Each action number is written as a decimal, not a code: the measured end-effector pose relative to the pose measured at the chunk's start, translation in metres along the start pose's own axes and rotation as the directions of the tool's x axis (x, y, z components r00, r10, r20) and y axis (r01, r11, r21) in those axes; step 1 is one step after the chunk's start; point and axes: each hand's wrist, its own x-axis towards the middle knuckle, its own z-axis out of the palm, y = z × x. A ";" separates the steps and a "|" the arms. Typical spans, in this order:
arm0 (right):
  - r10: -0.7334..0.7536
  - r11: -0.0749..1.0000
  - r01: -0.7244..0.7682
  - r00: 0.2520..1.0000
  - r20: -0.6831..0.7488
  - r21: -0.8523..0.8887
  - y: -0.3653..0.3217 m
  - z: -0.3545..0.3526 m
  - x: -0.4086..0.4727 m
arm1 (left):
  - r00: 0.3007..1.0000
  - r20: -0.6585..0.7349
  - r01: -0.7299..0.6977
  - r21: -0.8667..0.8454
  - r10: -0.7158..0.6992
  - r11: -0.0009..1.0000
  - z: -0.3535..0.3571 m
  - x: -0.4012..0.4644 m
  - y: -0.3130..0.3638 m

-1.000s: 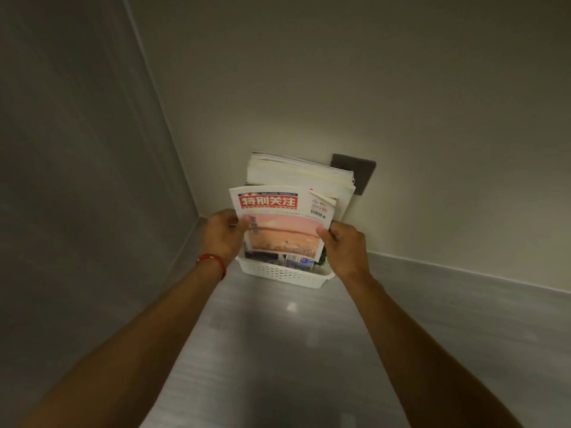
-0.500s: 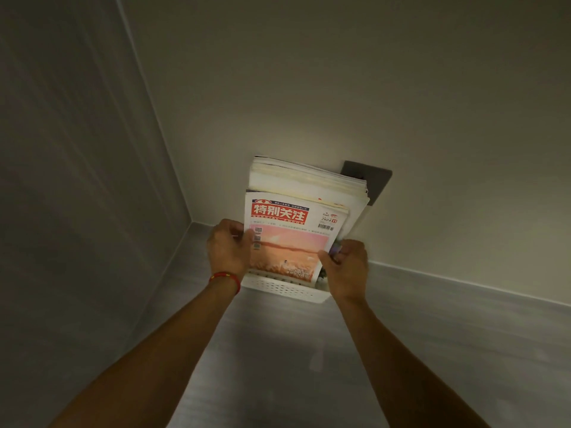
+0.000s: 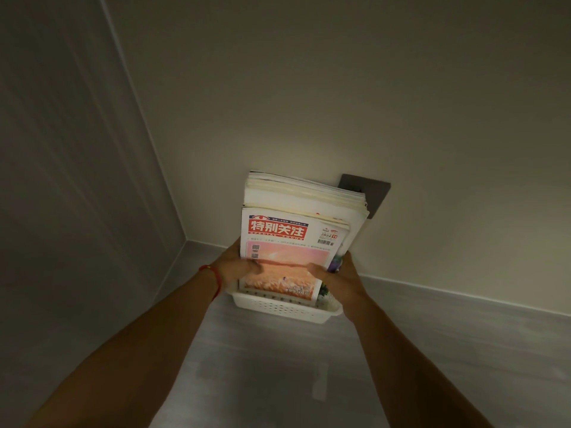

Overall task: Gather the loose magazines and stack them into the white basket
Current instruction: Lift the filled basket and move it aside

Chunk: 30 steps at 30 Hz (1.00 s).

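My left hand (image 3: 236, 267) and right hand (image 3: 338, 278) each grip a side of the front magazine (image 3: 287, 251), thumbs on its cover, standing it in the white basket (image 3: 284, 308) against the magazines behind (image 3: 304, 196). Nearly done; only letting go remains, I judge.

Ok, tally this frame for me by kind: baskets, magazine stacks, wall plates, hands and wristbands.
White basket: 1
Magazine stack standing in the basket, single copies too tightly packed to count: 1
Dark wall plate behind the stack: 1
Hands on the front magazine: 2, left hand and right hand
Red wristband on the left wrist: 1
Total: 6
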 end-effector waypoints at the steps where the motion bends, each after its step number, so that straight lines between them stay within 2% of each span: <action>1: 0.005 1.000 -0.005 1.000 -0.001 0.006 0.001 -0.001 -0.002 | 1.000 -0.024 -0.008 -0.011 0.008 1.000 0.003 -0.001 -0.003; 7: -0.012 1.000 0.012 0.999 0.038 -0.013 0.006 -0.005 -0.020 | 0.996 -0.088 -0.039 -0.057 0.034 0.998 0.015 -0.029 -0.019; 13: -0.034 0.999 0.035 0.993 0.114 -0.013 0.022 -0.014 -0.054 | 0.980 -0.176 -0.114 -0.131 0.090 0.985 0.037 -0.093 -0.038; 18: -0.027 0.998 0.038 0.971 0.236 -0.042 0.041 -0.024 -0.088 | 0.949 -0.293 -0.164 -0.135 0.119 0.977 0.058 -0.161 -0.056; 25: -0.005 0.991 0.066 0.881 0.473 -0.113 0.051 -0.011 -0.142 | 0.853 -0.522 -0.127 -0.211 -0.001 0.969 0.084 -0.268 -0.094; 30: 0.017 0.981 0.112 0.765 0.643 -0.159 0.050 0.029 -0.177 | 0.735 -0.657 -0.078 -0.330 -0.169 0.941 0.090 -0.343 -0.127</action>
